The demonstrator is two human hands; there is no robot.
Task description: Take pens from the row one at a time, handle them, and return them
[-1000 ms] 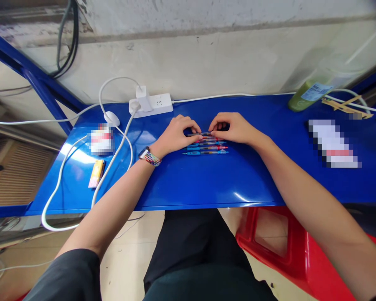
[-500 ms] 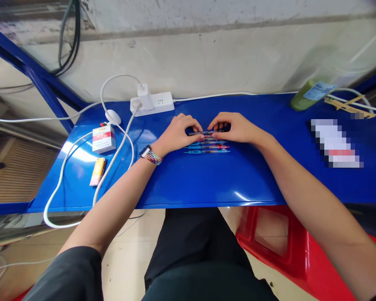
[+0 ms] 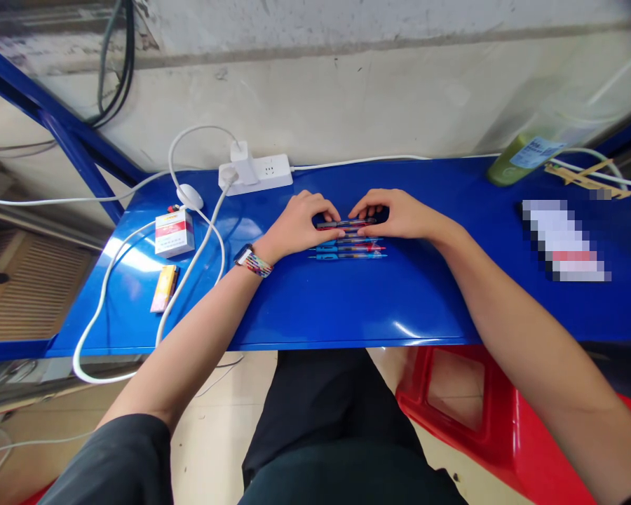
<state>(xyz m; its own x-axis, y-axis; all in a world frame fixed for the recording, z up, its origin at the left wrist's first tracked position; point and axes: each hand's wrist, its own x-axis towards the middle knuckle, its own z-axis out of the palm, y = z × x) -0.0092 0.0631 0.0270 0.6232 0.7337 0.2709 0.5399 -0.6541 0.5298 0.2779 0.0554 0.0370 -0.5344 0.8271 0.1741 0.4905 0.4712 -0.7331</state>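
Several slim pens lie side by side on the blue table (image 3: pixel 315 308), running left to right. The nearest is a blue pen (image 3: pixel 347 256), with a blue and red pen (image 3: pixel 350 248) just behind it. My left hand (image 3: pixel 306 221) is closed at the left ends of the farther pens, thumb and fingers on either side of a dark pen (image 3: pixel 345 224). Facing it, my right hand (image 3: pixel 394 214) pinches round the right ends of the same farther pens. Fingers partly cover the rear pens.
A white power strip (image 3: pixel 268 172) with plugs and looping cables stands at the back left. Left are a red-and-white box (image 3: pixel 174 233) and a yellow box (image 3: pixel 164 287). Right are a green cup (image 3: pixel 515 158) and a blurred phone-like object (image 3: pixel 562 238). A red stool (image 3: pixel 499 435) is below.
Both hands hold nearly the same place; the thumbs have shifted very slightly at the pens. The pens are almost unmoved.
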